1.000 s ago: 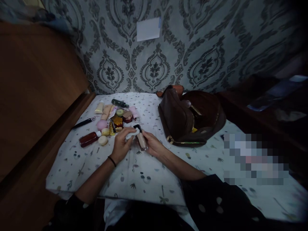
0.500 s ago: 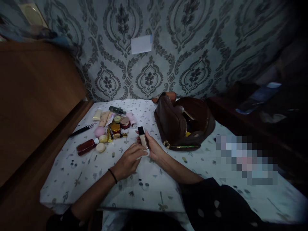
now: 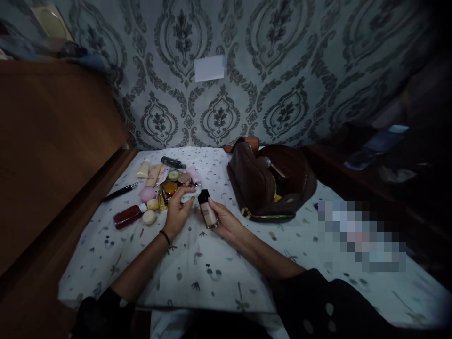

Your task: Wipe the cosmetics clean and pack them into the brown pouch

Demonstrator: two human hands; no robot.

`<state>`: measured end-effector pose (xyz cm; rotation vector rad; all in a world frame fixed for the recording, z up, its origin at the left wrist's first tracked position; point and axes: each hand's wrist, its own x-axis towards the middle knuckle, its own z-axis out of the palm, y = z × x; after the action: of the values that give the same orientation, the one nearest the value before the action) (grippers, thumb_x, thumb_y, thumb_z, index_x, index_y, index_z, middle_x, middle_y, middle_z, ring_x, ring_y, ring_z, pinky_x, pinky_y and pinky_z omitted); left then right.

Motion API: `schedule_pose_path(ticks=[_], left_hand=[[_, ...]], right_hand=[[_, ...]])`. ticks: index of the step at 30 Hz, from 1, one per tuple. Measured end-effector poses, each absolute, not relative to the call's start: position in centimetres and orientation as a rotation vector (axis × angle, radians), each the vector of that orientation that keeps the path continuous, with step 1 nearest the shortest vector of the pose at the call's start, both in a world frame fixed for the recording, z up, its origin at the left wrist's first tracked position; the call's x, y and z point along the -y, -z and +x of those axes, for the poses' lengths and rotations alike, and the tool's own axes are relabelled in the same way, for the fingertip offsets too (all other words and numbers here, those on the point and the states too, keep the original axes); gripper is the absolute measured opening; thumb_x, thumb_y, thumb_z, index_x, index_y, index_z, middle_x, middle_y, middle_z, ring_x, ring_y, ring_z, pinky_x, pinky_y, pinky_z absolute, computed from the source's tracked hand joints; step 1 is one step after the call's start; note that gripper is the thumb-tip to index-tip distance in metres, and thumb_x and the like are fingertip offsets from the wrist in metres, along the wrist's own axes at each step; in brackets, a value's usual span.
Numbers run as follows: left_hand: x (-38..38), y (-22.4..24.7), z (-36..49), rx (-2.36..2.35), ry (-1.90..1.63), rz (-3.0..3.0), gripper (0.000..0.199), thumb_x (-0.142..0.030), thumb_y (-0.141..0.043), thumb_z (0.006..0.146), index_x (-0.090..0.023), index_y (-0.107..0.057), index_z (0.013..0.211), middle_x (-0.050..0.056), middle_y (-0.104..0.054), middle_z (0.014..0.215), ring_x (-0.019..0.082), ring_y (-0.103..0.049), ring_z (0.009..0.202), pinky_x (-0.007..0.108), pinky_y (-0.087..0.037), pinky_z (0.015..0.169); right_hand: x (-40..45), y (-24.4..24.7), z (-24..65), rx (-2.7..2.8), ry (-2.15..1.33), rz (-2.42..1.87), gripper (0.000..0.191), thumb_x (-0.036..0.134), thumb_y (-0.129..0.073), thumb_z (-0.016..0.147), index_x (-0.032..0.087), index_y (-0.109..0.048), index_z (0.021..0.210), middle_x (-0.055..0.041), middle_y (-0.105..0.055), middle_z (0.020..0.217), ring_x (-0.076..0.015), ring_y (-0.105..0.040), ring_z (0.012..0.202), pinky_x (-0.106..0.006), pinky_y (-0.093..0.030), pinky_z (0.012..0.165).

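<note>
My right hand (image 3: 229,220) is closed around a foundation bottle (image 3: 209,215), a clear one with beige contents and a black cap, tilted with the cap up and to the left. Pinched in my left hand (image 3: 176,214) is a white wipe (image 3: 189,195), close beside the bottle's cap; its exact material is hard to tell. Left of my hands lie several cosmetics: a dark red bottle with a white cap (image 3: 127,217), a pink rounded item (image 3: 147,193), a small round cream-coloured jar (image 3: 149,217), a gold tube (image 3: 161,199) and a beige tube (image 3: 153,175).
An open brown leather bag (image 3: 245,176) stands right of my hands. A dark green bottle (image 3: 173,163) and a black pen-like item (image 3: 120,192) lie on the patterned white cloth (image 3: 141,263). Wooden furniture (image 3: 52,141) borders the left; a papered wall (image 3: 233,42) rises behind.
My left hand has moved from the bottle's base up and left towards its cap, taking the wipe along. The bottle has shifted slightly down and tilted further left.
</note>
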<state>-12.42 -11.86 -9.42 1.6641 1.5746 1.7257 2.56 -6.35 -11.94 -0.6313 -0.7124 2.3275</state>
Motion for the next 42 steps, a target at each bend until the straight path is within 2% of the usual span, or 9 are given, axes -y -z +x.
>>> schedule_pose_path(ticks=[10, 13, 17, 24, 31, 37, 42], left_hand=[[13.8, 9.5, -11.0, -1.324, -1.440, 2.090, 0.016, -0.018, -0.052, 0.093, -0.020, -0.065, 0.102, 0.008, -0.065, 0.105, 0.022, -0.061, 0.103, 0.036, -0.049, 0.090], [14.7, 9.5, -10.3, -1.166, -1.297, 2.201, 0.021, -0.014, -0.049, 0.093, -0.021, -0.063, 0.107, 0.010, -0.064, 0.108, 0.022, -0.060, 0.105, 0.036, -0.049, 0.090], [15.3, 9.7, -9.7, -1.021, -1.205, 2.237, 0.024, -0.011, -0.047, 0.093, -0.021, -0.063, 0.109, 0.010, -0.064, 0.108, 0.020, -0.061, 0.102, 0.033, -0.050, 0.087], [14.6, 10.2, -10.7, -1.284, -1.401, 2.119, 0.017, -0.020, -0.050, 0.095, -0.020, -0.064, 0.105, 0.010, -0.065, 0.105, 0.022, -0.061, 0.103, 0.036, -0.049, 0.090], [13.8, 10.1, -12.3, -1.606, -1.653, 1.877, 0.013, -0.022, -0.057, 0.090, -0.019, -0.064, 0.101, 0.006, -0.065, 0.103, 0.021, -0.060, 0.103, 0.034, -0.045, 0.092], [13.8, 10.1, -11.8, -1.636, -1.620, 1.786, 0.014, -0.022, -0.057, 0.089, -0.020, -0.063, 0.102, 0.005, -0.064, 0.103, 0.021, -0.059, 0.101, 0.033, -0.045, 0.091], [14.4, 10.1, -11.0, -1.381, -1.450, 2.044, 0.013, -0.022, -0.054, 0.093, -0.020, -0.063, 0.103, 0.007, -0.064, 0.103, 0.021, -0.060, 0.101, 0.034, -0.047, 0.090]], right_hand=[[6.3, 12.0, 2.5, 0.593, -2.291, -0.605, 0.024, 0.035, -0.081, 0.076, 0.015, -0.066, 0.077, 0.0029, -0.065, 0.063, -0.0092, -0.056, 0.054, -0.020, -0.045, 0.051], [5.8, 12.1, 2.8, 0.589, -2.278, -0.618, 0.028, 0.037, -0.080, 0.076, 0.015, -0.063, 0.072, 0.0021, -0.064, 0.062, -0.0093, -0.057, 0.055, -0.020, -0.046, 0.052], [5.4, 12.4, 3.2, 0.611, -2.216, -0.661, 0.026, 0.039, -0.076, 0.080, 0.015, -0.065, 0.079, -0.0010, -0.068, 0.066, -0.0121, -0.062, 0.060, -0.021, -0.049, 0.055], [5.9, 12.5, 2.9, 0.565, -2.205, -0.683, 0.018, 0.032, -0.074, 0.082, 0.018, -0.063, 0.079, 0.0018, -0.067, 0.066, -0.0116, -0.061, 0.057, -0.022, -0.051, 0.054], [6.8, 12.0, 3.0, 0.794, -2.343, -0.639, 0.020, 0.033, -0.074, 0.083, 0.016, -0.066, 0.089, -0.0047, -0.072, 0.074, -0.0134, -0.067, 0.066, -0.021, -0.053, 0.058], [6.7, 11.8, 3.1, 0.657, -2.387, -0.689, 0.018, 0.032, -0.066, 0.090, 0.014, -0.065, 0.084, -0.0039, -0.069, 0.070, -0.0124, -0.066, 0.066, -0.020, -0.055, 0.059], [6.1, 11.9, 3.2, 0.492, -2.344, -0.703, 0.021, 0.032, -0.070, 0.086, 0.017, -0.061, 0.076, 0.0020, -0.064, 0.063, -0.0100, -0.058, 0.054, -0.021, -0.051, 0.053]])
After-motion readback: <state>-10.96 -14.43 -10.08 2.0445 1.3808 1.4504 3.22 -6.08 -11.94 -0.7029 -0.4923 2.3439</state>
